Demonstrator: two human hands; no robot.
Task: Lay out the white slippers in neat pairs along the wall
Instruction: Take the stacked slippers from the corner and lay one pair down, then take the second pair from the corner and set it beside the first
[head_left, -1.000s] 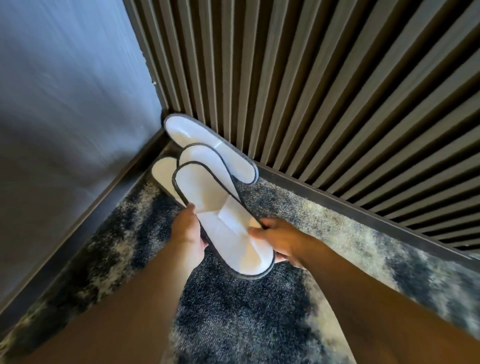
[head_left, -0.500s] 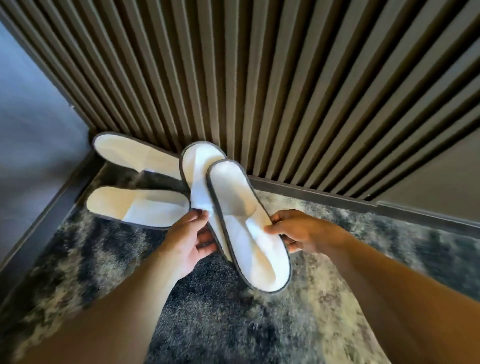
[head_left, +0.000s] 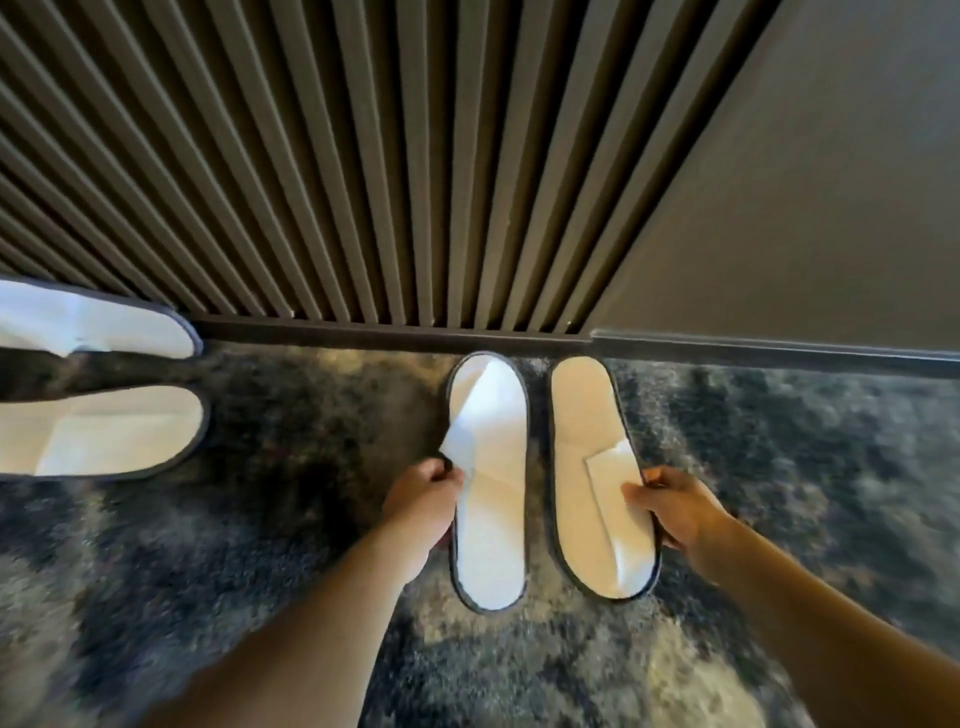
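Two white slippers with dark edging lie side by side on the carpet, one end of each at the skirting of the slatted wall (head_left: 363, 156). My left hand (head_left: 423, 499) grips the left edge of the left slipper (head_left: 491, 467), at its folded strap. My right hand (head_left: 675, 509) pinches the strap on the right edge of the right slipper (head_left: 592, 467). At the far left two more white slippers lie sideways: one against the wall (head_left: 98, 325), one nearer me (head_left: 104, 431), both cut off by the frame's edge.
A dark skirting board (head_left: 395, 335) runs along the foot of the wall. To the right the slats give way to a plain grey wall panel (head_left: 810, 182). Mottled blue-grey carpet (head_left: 311, 493) covers the floor.
The two slippers I held stacked and tilted in the air have come apart, moved right and now lie parallel on the carpet by the wall. The other pair has slid to the frame's left edge.
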